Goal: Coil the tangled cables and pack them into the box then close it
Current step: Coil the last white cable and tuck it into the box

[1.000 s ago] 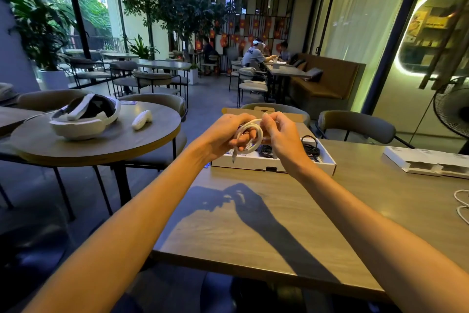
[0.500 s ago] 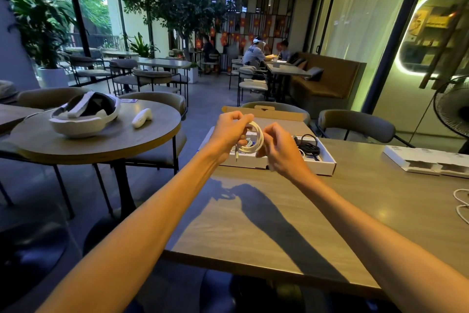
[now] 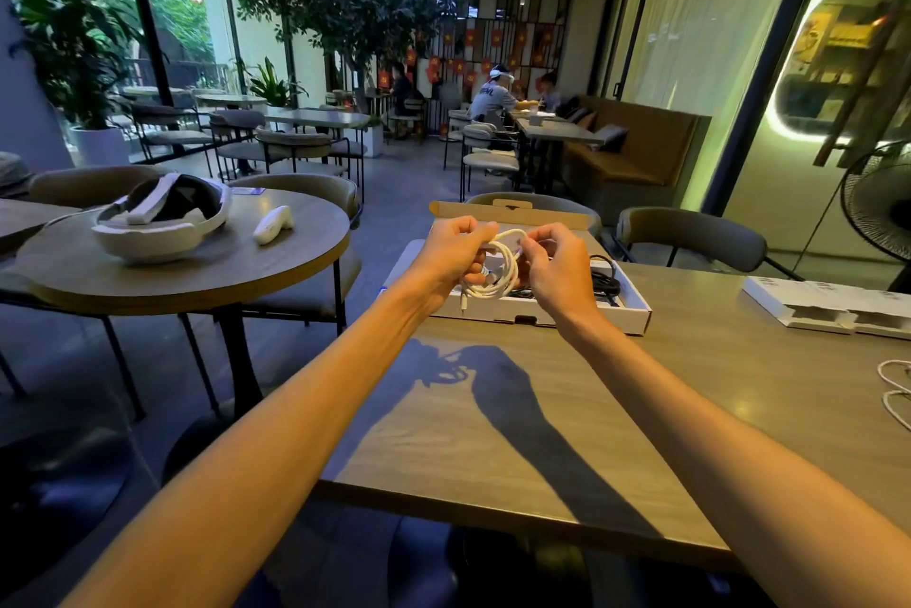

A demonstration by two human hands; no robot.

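Both hands up over the open box [image 3: 636, 309] at the far side of the table [image 3: 542, 410]. Our left hand [image 3: 451, 257] grips the white cable [image 3: 505, 284] coil, fingers curled round its loops; our right hand [image 3: 559, 272] pinches the top strand.

Risk: nothing ties the coil and its plug end dangles. If either grip slackens, we judge the loops spring open or snag the black cable [image 3: 604, 282] in the box.

Our hands hide the box floor. A second white cable [image 3: 894, 390] runs off the right edge.
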